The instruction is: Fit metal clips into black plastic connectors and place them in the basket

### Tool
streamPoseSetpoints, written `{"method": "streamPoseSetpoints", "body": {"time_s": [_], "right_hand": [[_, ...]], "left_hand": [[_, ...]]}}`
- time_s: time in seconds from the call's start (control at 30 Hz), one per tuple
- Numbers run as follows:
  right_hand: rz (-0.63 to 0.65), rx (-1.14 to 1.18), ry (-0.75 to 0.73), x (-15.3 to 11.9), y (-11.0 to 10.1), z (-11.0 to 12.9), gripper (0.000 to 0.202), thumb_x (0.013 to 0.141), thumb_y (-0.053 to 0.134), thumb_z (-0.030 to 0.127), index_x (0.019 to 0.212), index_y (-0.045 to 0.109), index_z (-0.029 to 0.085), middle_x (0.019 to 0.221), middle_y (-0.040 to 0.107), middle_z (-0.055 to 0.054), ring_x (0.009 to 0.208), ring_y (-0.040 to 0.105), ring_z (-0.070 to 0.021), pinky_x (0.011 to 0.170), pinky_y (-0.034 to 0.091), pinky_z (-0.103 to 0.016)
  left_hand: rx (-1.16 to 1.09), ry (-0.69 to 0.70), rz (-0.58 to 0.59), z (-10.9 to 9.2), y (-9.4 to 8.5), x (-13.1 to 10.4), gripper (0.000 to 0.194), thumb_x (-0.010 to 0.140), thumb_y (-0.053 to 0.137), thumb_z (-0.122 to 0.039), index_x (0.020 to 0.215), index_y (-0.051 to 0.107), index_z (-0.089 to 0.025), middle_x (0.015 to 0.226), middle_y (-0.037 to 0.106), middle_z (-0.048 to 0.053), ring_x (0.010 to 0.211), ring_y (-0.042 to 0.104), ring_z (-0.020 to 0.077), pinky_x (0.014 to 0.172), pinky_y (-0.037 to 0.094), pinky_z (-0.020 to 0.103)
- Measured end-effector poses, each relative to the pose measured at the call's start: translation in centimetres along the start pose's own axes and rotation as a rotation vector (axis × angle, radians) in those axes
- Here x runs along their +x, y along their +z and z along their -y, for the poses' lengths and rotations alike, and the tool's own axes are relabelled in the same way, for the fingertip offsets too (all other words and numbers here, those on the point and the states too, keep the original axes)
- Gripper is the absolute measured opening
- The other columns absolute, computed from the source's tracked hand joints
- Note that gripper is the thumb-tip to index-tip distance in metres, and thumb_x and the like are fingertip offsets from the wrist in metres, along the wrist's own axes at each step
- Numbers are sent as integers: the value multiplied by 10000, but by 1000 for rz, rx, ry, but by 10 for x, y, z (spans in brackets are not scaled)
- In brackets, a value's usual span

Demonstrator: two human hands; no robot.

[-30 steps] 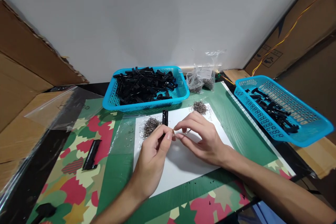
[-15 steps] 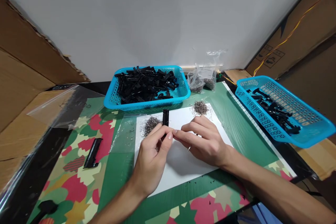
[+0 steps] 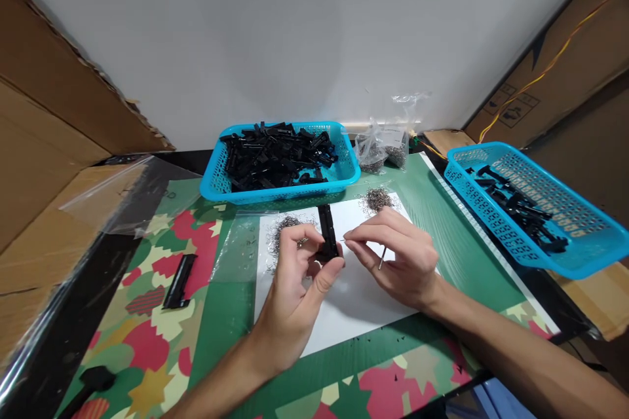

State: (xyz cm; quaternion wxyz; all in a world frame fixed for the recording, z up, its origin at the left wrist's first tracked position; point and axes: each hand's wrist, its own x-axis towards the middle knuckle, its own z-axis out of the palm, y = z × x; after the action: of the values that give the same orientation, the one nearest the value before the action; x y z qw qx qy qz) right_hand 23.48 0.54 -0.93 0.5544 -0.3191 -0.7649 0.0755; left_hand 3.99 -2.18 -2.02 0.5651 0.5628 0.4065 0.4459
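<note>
My left hand [image 3: 299, 294] grips a long black plastic part [image 3: 327, 229], which stands nearly upright over the white sheet [image 3: 339, 321]. To its right, my right hand [image 3: 398, 258] is closed, thumb and forefinger pinched together just off the part. A thin metal tool [image 3: 382, 258] sticks out between the fingers of that hand; whatever lies at the pinched fingertips is too small to make out. Behind my left hand is a pile of small metal pieces [image 3: 289, 230], and a second metal pile [image 3: 378, 199] lies beyond my right hand.
A blue basket [image 3: 280, 195] full of black parts stands at the back, beside plastic bags [image 3: 371, 154] of metal pieces. Another blue basket [image 3: 584, 262] is at the right. One black part [image 3: 179, 281] and a black-headed tool [image 3: 97, 380] lie at the left.
My hands have moved apart from each other. The black part has shifted right and tilted, and more of it shows. The view has shifted slightly.
</note>
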Motion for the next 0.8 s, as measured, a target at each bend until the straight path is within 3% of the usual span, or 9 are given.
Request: {"method": "streamPoseSetpoints", "body": {"time_s": [0.13, 0.3, 0.57, 0.8], "right_hand": [[-12, 4, -77, -2, 0, 2, 130, 973, 730, 92, 1066, 753, 180, 793, 773, -56, 653, 637, -171, 607, 483, -336], [52, 38, -129, -4, -2, 0, 114, 1014, 679, 119, 1081, 751, 177, 805, 760, -58, 649, 599, -163, 596, 471, -327], [126, 8, -202, -9, -10, -5, 219, 1031, 625, 99, 1207, 720, 190, 833, 738, -65, 654, 589, -164, 568, 462, -309], [158, 31, -212, -12, -12, -9, 293, 1024, 618, 82, 1279, 709, 195, 857, 741, -63, 664, 646, -159, 555, 477, -289]], "left_hand": [[-69, -7, -16, -1, 0, 3, 419, 1001, 762, -336, 1214, 401, -328, 1040, 727, -31, 894, 692, 150, 808, 511, 283], [34, 0, -5, -4, -3, 5, 637, 956, 810, -307, 1456, 417, -313, 1009, 784, 3, 913, 733, 188, 726, 521, 274], [229, 83, 26, -6, -7, 6, 426, 958, 783, -312, 1371, 694, -266, 1344, 763, 72, 1024, 756, 229, 721, 560, 276], [277, 115, 39, -4, -6, 5, 435, 981, 753, -290, 1411, 690, -269, 1127, 812, 45, 782, 696, 169, 660, 555, 277]]}}
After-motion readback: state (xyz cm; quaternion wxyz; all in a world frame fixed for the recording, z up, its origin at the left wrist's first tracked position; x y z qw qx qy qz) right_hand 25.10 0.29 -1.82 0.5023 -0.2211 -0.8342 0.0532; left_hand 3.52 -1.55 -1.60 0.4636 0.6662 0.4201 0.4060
